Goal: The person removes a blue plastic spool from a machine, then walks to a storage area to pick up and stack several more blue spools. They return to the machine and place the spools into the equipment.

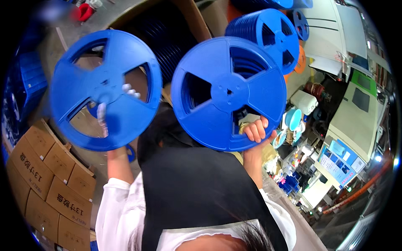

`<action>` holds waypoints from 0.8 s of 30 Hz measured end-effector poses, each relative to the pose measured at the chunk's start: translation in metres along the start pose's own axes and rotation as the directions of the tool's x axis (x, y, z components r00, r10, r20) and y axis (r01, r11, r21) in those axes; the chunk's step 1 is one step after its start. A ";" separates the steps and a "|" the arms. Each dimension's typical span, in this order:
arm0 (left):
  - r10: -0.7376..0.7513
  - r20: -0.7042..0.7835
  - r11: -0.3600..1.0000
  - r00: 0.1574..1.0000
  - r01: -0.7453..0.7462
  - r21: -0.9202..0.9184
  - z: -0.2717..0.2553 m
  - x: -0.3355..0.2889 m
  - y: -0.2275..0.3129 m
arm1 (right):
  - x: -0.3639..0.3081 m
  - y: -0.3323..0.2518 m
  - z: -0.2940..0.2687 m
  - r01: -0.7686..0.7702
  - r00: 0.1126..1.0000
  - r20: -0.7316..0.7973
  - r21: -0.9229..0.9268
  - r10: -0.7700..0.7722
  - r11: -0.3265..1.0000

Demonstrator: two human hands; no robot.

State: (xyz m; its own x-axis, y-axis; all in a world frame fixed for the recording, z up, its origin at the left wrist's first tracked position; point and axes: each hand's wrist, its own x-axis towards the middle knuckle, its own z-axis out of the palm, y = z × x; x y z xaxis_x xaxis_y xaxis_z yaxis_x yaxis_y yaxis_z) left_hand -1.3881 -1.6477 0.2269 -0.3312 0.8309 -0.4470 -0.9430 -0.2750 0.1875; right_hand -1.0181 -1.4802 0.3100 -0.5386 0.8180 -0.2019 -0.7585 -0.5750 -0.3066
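Two large blue plastic reels with cut-out openings are held up side by side. Behind the left reel [125, 121] is my left hand [102, 119], in what looks like a white glove. Its thumb and fingertips show through two separate openings near the hub, and the palm is hidden. My right hand [256, 129] grips the lower right rim of the right reel [268, 90], bare fingers curled over it through an opening. Several flanges or reels show through that reel's openings; whether they belong to it I cannot tell.
Beyond the reels, an open cardboard box [202, 21] contains dark blue reels. A row of blue reels [268, 37] stands at the upper right. Stacked cartons [52, 184] are at the lower left, below a blue crate [33, 75]. A pale machine [349, 119] stands at the right.
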 end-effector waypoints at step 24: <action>-0.189 -0.286 0.982 0.939 0.177 -0.067 -0.188 0.272 -0.092 | -0.042 -0.015 -0.062 -0.072 0.877 -0.477 -0.240 -0.053 0.968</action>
State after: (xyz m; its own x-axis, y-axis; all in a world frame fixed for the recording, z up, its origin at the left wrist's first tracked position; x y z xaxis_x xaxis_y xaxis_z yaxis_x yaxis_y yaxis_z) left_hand -1.3974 -1.4870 -0.0760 -0.1419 0.6942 -0.7056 -0.9868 -0.1551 0.0458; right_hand -0.9617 -1.5054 0.2657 -0.2577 0.7538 -0.6045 -0.6073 -0.6129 -0.5054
